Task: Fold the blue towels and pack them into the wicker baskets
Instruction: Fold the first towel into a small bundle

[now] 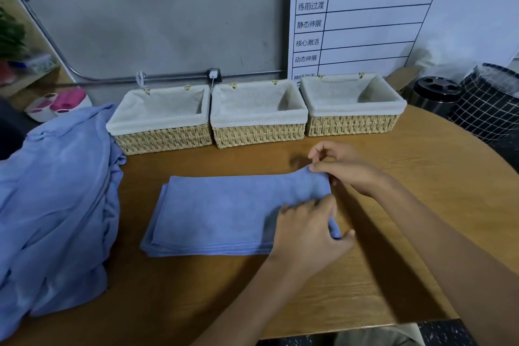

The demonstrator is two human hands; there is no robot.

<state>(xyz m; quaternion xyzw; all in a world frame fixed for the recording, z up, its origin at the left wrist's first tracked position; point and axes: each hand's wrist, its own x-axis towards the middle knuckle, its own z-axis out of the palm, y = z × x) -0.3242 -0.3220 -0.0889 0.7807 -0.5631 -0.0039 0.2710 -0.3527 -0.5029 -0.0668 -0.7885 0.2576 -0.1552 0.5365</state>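
Pinching the towel (224, 211) at its right end, my left hand (306, 230) takes the near corner and my right hand (345, 168) the far one; its long axis runs leftward across the table (421, 205) (baskets (258, 115) beyond, unfilled), so the fold goes left.

Folded towel (219, 213) lies before three baskets (258, 114); towel pile (56, 205) left.
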